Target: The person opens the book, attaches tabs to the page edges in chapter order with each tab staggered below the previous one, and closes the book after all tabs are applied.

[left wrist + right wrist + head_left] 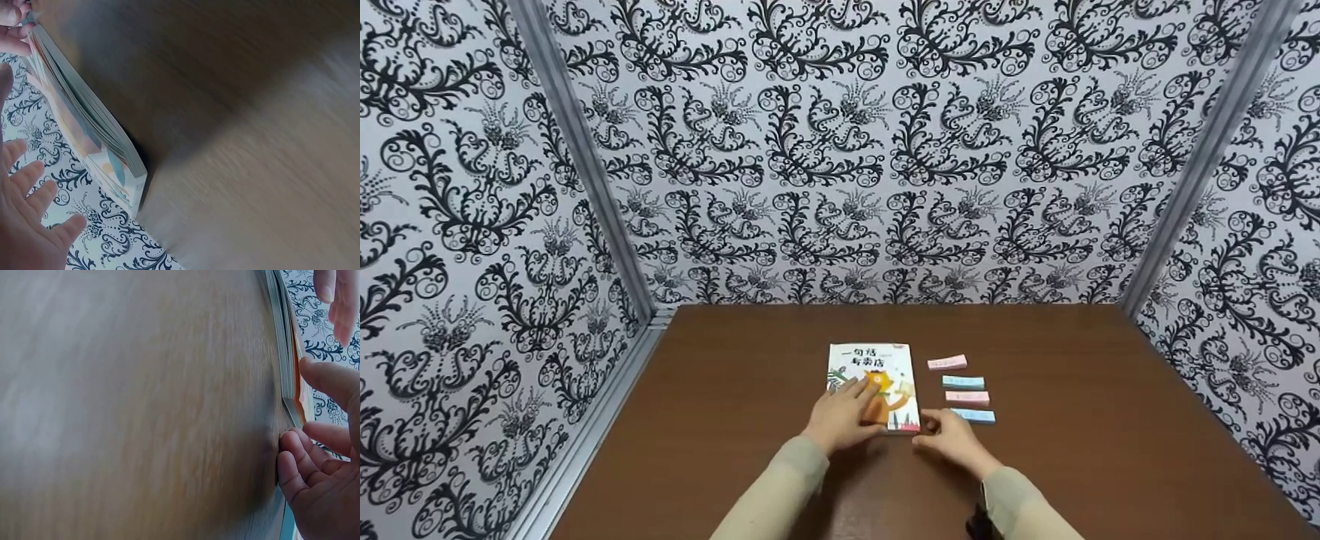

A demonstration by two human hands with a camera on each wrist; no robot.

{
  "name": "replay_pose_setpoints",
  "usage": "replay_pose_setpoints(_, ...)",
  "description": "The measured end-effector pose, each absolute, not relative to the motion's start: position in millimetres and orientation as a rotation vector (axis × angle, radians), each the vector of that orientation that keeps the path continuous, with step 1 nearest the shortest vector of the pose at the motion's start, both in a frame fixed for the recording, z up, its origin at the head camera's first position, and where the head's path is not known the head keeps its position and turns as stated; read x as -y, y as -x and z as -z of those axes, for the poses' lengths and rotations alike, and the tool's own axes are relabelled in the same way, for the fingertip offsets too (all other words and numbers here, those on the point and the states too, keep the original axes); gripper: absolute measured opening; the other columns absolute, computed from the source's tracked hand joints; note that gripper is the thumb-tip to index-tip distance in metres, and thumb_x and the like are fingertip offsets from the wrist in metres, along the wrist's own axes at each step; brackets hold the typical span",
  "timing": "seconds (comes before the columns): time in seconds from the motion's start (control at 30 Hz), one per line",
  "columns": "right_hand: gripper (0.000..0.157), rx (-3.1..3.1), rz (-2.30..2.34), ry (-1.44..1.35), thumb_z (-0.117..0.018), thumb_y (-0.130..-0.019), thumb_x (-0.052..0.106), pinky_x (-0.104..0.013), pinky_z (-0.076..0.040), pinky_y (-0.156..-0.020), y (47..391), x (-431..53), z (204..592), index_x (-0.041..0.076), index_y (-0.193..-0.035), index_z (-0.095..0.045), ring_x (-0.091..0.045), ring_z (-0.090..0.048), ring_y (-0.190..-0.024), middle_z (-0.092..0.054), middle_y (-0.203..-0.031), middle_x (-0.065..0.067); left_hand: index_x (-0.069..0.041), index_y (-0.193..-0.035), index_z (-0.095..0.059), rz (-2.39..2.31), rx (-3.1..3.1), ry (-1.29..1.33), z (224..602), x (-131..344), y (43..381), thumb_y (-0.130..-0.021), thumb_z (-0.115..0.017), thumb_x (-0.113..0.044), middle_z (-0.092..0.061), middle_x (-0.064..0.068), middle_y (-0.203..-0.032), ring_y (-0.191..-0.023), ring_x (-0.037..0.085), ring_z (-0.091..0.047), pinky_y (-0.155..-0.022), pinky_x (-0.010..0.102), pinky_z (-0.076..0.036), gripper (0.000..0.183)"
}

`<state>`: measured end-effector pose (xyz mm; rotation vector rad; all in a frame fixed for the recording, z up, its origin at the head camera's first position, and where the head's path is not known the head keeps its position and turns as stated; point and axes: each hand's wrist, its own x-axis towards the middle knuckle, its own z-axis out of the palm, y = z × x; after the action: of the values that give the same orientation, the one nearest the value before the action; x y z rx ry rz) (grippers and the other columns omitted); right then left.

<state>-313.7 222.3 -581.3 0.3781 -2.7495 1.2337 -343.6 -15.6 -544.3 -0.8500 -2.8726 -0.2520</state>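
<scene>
A paperback book (894,367) with an orange cartoon animal on its white cover lies flat on the table. My left hand (840,416) is over the cover's lower left part, fingers extended; the left wrist view shows those fingers (42,197) spread and straight. Beside the book's near right corner is my right hand (958,440). In the right wrist view its thumb (332,377) and forefinger stand apart around that corner, close to the page edges, while the other fingers (306,467) bend loosely. Whether the thumb presses the cover cannot be told.
Right of the book lie two pink paper strips (947,363) (967,397) and two blue strips (963,382) (979,415), the nearest partly behind my right hand. A brown table (720,390) carries everything. Patterned walls (840,150) stand behind and at both sides.
</scene>
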Motion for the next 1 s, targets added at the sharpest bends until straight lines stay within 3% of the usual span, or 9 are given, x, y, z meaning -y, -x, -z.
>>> replay_pose_setpoints(0.37, 0.053, 2.747, -1.231, -0.416, -0.082, -0.070, 0.012, -0.029, -0.038, -0.061, 318, -217, 587, -0.008, -0.116, -0.065, -0.016, -0.042, -0.070, -0.049, -0.079, -0.005, -0.019, -0.146, -0.045, 0.230, 2.876, 0.845, 550, 9, 344, -0.084, -0.064, -0.059, -0.044, 0.004, -0.149, -0.136, 0.024, -0.040, -0.104, 0.051, -0.038, 0.076)
replay_pose_setpoints(1.0, 0.048, 2.723, -1.175, -0.444, -0.078, -0.071, 0.011, -0.027, -0.036, -0.061, 325, -222, 592, -0.009, -0.112, -0.064, -0.010, -0.040, -0.067, -0.048, -0.075, -0.001, -0.016, -0.139, -0.051, 0.260, 2.945, 0.912, 557, -1, 347, -0.080, -0.069, -0.059, -0.049, 0.010, -0.143, -0.131, 0.030, -0.045, -0.102, 0.045, -0.042, 0.075)
